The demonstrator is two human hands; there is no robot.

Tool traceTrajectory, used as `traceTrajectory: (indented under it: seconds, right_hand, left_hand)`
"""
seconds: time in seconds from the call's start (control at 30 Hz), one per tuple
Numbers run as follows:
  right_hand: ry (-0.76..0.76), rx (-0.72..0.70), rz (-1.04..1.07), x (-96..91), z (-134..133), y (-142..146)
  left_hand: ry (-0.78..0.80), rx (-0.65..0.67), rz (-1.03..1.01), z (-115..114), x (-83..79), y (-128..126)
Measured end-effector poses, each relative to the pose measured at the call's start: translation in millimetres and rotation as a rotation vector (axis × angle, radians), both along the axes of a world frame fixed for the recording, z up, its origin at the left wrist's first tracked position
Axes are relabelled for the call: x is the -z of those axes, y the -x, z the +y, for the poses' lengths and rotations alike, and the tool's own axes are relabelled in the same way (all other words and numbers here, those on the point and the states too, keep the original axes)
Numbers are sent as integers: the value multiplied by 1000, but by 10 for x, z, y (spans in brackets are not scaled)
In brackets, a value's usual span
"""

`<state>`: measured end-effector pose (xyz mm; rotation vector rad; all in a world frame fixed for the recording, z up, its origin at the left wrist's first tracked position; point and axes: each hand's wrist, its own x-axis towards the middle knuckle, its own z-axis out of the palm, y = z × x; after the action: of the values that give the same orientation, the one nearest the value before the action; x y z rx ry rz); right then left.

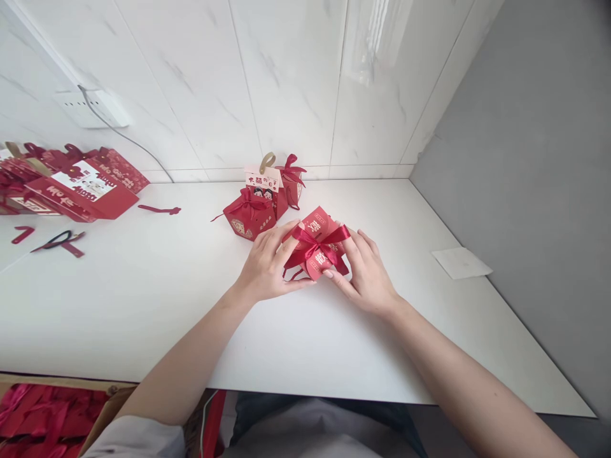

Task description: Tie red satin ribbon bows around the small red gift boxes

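A red gift box [315,222] with pale printed characters sits between my two hands, and a dark red ribbon bow [319,247] is tied across its top. My left hand [267,264] grips the box and ribbon from the left side, thumb low at the near edge. From the right, my right hand [365,267] holds the opposite side, its thumb on the near edge and its fingers by the bow's right loop. Just behind stand finished-looking red boxes: a ribboned one [252,219], a cartoon-printed one [267,184] and another with a bow [293,178].
Folded red boxes [95,187] are piled at the far left. Near them lie scissors [55,240] and ribbon scraps [160,209]. White paper [461,263] lies by the grey wall at right. An open carton [112,404] of red ribboned boxes stands below the table's left front edge.
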<state>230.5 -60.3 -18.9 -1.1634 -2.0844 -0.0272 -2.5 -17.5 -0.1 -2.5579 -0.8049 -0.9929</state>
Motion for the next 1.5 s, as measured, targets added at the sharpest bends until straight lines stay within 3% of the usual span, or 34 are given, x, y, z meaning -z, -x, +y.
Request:
traceTrajectory:
  seconds: [0.1,0.33,0.53,0.7,0.87,0.93,1.17,1.37,1.5]
  right_hand:
    - [13,1,0,12,-1,-7]
    - [121,67,-11,18,27,-14]
    - [205,98,1,4,39,-5]
    - [131,106,120,-6,22,-13]
    - [63,159,301,37,113,-93]
    - [109,191,379,88,181,-149]
    - [547,144,604,152,250,-205]
    - [518,173,673,77,195,-180]
    - [467,124,624,125,219,-184]
  left_hand:
    - [53,10,-16,-12,-4,1]
    - [396,-36,-16,-30,-100,-5]
    - [581,-30,-47,58,-86,87]
    - [595,-5,-256,69,-91,90]
    - [584,-137,-349,121,-92,121]
    - [616,-174,-341,165,-80,177]
    - [824,-106,-54,180,-61,249]
    - [793,-77,-84,189,-97,303]
    - [763,-169,-164,265,-83,394]
